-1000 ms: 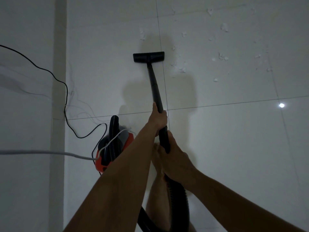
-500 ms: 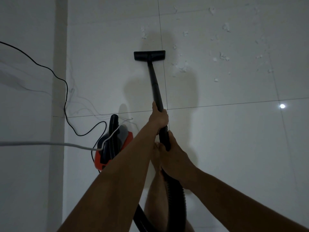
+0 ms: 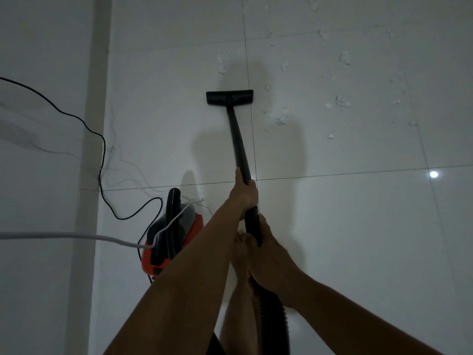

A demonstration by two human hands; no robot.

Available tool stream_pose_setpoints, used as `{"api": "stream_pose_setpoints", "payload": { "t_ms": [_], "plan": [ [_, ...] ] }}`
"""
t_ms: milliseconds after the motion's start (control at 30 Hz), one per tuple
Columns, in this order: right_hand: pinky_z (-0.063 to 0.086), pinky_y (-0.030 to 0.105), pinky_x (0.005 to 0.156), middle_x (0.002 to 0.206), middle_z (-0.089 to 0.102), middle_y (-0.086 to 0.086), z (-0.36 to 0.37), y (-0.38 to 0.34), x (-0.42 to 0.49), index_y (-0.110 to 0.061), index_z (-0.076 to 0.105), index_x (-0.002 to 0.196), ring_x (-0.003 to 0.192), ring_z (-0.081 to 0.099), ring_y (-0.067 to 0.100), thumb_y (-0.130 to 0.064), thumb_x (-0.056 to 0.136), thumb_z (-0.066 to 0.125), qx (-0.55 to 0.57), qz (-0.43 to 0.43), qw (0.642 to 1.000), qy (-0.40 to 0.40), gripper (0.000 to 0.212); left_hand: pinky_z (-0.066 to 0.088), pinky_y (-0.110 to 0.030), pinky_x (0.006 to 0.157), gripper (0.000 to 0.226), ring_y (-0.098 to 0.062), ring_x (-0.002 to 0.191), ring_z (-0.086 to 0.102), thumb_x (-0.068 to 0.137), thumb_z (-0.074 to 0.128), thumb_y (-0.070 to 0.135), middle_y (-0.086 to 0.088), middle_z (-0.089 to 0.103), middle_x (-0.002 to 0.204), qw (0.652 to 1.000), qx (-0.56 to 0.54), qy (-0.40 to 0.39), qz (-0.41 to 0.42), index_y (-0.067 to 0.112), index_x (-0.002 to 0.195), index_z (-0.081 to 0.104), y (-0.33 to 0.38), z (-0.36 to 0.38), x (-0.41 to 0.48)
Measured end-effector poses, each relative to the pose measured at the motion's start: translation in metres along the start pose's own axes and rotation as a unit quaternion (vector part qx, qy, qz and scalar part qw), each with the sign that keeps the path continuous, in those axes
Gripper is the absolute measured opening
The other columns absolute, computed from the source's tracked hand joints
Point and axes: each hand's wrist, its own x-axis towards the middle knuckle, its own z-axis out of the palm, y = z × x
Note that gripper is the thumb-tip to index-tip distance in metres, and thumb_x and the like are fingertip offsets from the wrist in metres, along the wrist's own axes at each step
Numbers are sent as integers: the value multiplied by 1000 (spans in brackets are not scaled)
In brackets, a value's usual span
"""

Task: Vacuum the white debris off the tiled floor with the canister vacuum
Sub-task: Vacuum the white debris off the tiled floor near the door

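head view, nearest first: a black ribbed hose rises between the two forearms and joins a smooth, rigid black wand. the right hand curls its fingers round the thicker lower end of the wand, where the hose joins. the left hand grips the tube higher up, thumb laid along it. a bare foot shows beneath the hands.

left of the arms the canister vacuum, rounded, orange and black with a grey patch, sits on the glossy tiled floor. a white cable drapes over it, and a thin black cord loops away across a pale strip.

the wand slants out to a flat rectangular floor head lying on the tile, its right end over a dark grout line. white debris, small fluffy scraps, lies scattered just right of the head and beyond it. a bright lamp glint shines on the tile at far right.
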Motion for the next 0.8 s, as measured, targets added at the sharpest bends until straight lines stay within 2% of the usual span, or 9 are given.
{"api": "stream_pose_setpoints", "payload": {
  "t_ms": [100, 200, 233, 300, 400, 467, 500, 600, 800],
  "plan": [
    [46, 15, 42, 99, 70, 3, -4, -5, 6, -48, 6, 161, 53, 64, 10, -39, 110, 37, 6, -4, 1000, 0, 60, 53, -51, 93, 68, -27, 85, 55, 105, 36, 31, -28, 54, 134, 1000, -2, 1, 2, 42, 154, -12, 6, -1, 9],
    [46, 16, 41, 92, 70, 5, -7, -10, 10, -46, 7, 161, 41, 57, 4, -36, 110, 39, 13, -19, 1000, -1, 61, 53, -51, 92, 69, -35, 98, 62, 105, 36, 31, -27, 53, 134, 1000, -6, 2, -1, 43, 153, -12, 11, -2, 17],
    [45, 15, 41, 92, 70, 5, -7, -12, 12, -46, 8, 161, 41, 57, 4, -35, 110, 40, 13, -23, 1000, -1, 61, 54, -50, 90, 69, -35, 95, 62, 105, 36, 31, -26, 54, 132, 1000, -9, 0, 0, 43, 153, -11, 12, -3, 20],
    [45, 14, 41, 90, 69, 3, -9, -14, 16, -45, 11, 161, 43, 58, 3, -31, 110, 42, 20, -29, 999, -1, 62, 55, -46, 83, 69, -26, 78, 58, 105, 37, 28, -25, 56, 127, 1000, -27, -9, -1, 43, 154, -10, 15, -4, 24],
    [46, 16, 42, 85, 63, 6, -13, -19, 22, -42, 21, 159, 41, 56, 1, -25, 107, 49, 77, -10, 997, -14, 61, 55, -39, 67, 70, -21, 69, 52, 105, 38, 26, -27, 50, 138, 998, -52, -15, -5, 44, 154, -8, 25, -10, 29],
    [48, 18, 43, 83, 62, 10, -15, -24, 18, -41, 22, 159, 41, 58, 3, -25, 107, 52, 126, 3, 992, -29, 62, 53, -36, 59, 70, -21, 66, 51, 105, 38, 27, -26, 54, 129, 998, -53, -12, -8, 45, 154, -8, 31, -11, 30],
    [47, 17, 43, 82, 62, 9, -15, -25, 16, -40, 23, 159, 40, 57, 1, -27, 107, 52, 109, -4, 994, -22, 61, 52, -35, 57, 69, -21, 65, 50, 105, 38, 26, -25, 55, 121, 999, -50, -7, -9, 44, 154, -7, 32, -11, 30],
    [43, 14, 41, 82, 63, -1, -12, -25, 12, -41, 26, 157, 38, 53, -2, -35, 109, 46, 44, -25, 999, 14, 53, 52, -36, 63, 68, -21, 67, 51, 105, 38, 29, -27, 56, 124, 999, -46, 2, -7, 44, 155, -6, 30, -9, 29],
    [43, 16, 39, 77, 63, 1, -6, -27, 14, -45, 30, 156, 34, 52, 2, -32, 108, 45, 61, -23, 997, 33, 52, 51, -37, 71, 67, -19, 68, 51, 105, 37, 28, -19, 59, 104, 999, -47, 3, 4, 41, 156, -6, 27, -14, 29]
  ]
}}
